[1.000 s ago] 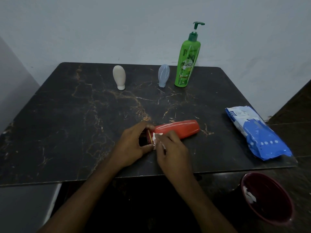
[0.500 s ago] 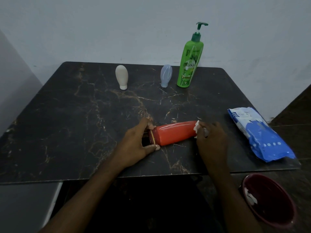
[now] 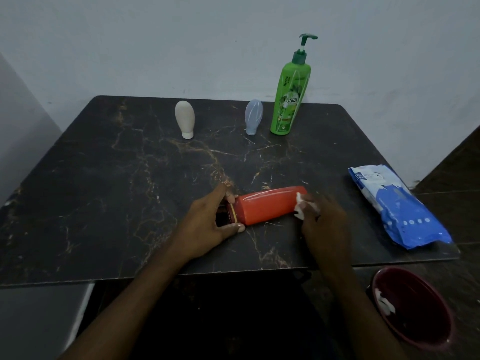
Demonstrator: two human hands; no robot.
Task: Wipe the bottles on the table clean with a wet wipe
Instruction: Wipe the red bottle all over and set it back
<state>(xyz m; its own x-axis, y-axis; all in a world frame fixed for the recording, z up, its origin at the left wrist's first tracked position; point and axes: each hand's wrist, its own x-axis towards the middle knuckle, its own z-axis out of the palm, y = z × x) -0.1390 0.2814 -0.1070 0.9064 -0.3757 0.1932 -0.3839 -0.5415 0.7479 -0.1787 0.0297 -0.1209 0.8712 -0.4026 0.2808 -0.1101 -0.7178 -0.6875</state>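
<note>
A red bottle [image 3: 267,205] lies on its side near the front of the dark marble table [image 3: 104,190]. My left hand [image 3: 207,224] grips its cap end on the left. My right hand [image 3: 323,219] presses a crumpled white wet wipe [image 3: 300,206] against the bottle's right end. At the back stand a beige bottle [image 3: 185,119], a small clear blue bottle [image 3: 253,120] and a tall green pump bottle [image 3: 291,97], all upright.
A blue and white wet-wipe pack [image 3: 397,206] lies at the table's right edge. Below the front right corner sits a dark red bin [image 3: 413,307] with a used white wipe inside. A pale wall runs behind the table.
My right hand slid the wipe from the cap end along the red bottle to its right end. My left hand kept its hold on the cap end.
</note>
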